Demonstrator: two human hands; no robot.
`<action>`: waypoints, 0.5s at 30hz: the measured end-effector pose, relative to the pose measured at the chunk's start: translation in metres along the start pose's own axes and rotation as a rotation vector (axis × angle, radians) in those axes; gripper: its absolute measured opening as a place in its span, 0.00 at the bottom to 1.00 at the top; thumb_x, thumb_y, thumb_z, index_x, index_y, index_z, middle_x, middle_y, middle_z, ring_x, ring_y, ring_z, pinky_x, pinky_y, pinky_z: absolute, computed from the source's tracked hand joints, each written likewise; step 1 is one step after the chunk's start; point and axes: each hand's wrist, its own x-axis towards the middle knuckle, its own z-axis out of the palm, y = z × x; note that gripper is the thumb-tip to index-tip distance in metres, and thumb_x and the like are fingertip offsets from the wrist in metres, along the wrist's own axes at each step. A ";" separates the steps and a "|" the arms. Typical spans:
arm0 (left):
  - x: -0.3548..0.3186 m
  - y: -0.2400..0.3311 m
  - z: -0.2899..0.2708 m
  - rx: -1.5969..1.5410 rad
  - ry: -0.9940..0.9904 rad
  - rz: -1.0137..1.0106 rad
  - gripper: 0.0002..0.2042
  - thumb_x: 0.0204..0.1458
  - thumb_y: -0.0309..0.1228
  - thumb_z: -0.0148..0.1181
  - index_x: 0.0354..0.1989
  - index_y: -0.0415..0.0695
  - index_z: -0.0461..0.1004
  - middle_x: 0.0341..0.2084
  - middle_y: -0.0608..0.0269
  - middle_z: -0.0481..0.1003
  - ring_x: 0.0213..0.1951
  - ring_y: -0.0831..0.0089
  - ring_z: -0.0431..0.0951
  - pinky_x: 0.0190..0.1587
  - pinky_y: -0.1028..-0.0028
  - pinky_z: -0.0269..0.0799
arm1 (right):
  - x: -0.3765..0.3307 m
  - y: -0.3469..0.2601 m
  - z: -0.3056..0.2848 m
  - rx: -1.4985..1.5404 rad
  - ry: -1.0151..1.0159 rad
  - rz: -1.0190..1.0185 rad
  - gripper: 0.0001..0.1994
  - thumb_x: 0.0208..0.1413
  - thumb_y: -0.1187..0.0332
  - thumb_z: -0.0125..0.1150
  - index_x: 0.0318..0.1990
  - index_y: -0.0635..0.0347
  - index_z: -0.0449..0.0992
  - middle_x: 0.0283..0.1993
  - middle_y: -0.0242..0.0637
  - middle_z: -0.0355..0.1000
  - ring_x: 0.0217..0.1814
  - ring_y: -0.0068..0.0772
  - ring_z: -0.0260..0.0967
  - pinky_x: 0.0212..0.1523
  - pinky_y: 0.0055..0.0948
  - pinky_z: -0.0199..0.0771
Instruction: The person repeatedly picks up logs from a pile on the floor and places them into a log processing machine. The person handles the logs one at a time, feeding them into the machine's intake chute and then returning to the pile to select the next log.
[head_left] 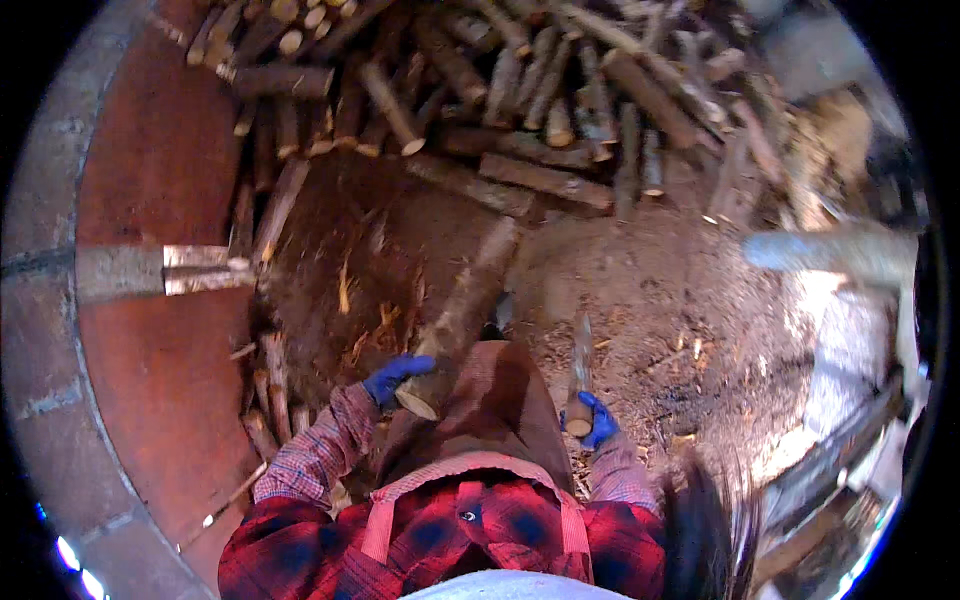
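Dirt floor [640,290] open between woodpile [500,90], log [460,310]

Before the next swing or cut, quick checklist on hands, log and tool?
1. Left hand grips the log at its near cut end: ok.
2. Right hand closed on the handle of the bladed tool: ok.
3. Blade pointing away from the body: ok.
4. Log's far end resting on the dirt ground: cannot tell, looks so.
5. Feet away from the log: cannot tell, the apron hides them.
6. Woodpile apart from the log: ok.
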 end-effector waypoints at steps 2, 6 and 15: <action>-0.008 -0.025 0.068 0.145 -0.101 0.006 0.31 0.49 0.40 0.61 0.61 0.42 0.61 0.50 0.60 0.72 0.48 0.68 0.74 0.54 0.67 0.69 | -0.050 0.055 -0.060 0.238 -0.064 -0.195 0.16 0.54 0.60 0.58 0.48 0.58 0.73 0.37 0.41 0.76 0.38 0.40 0.75 0.41 0.39 0.77; -0.006 -0.105 0.190 0.640 -0.543 0.499 0.33 0.48 0.39 0.62 0.62 0.43 0.58 0.51 0.62 0.70 0.50 0.69 0.72 0.52 0.68 0.69 | -0.153 0.170 -0.139 -0.883 0.595 -1.491 0.27 0.45 0.62 0.70 0.53 0.60 0.69 0.51 0.43 0.70 0.51 0.41 0.70 0.51 0.35 0.72; -0.020 -0.287 0.479 0.863 -0.875 0.594 0.41 0.39 0.27 0.70 0.64 0.39 0.54 0.54 0.58 0.67 0.54 0.69 0.68 0.56 0.68 0.66 | -0.314 0.261 -0.379 1.053 0.095 -1.272 0.14 0.52 0.58 0.60 0.44 0.51 0.73 0.42 0.33 0.73 0.44 0.35 0.71 0.45 0.39 0.75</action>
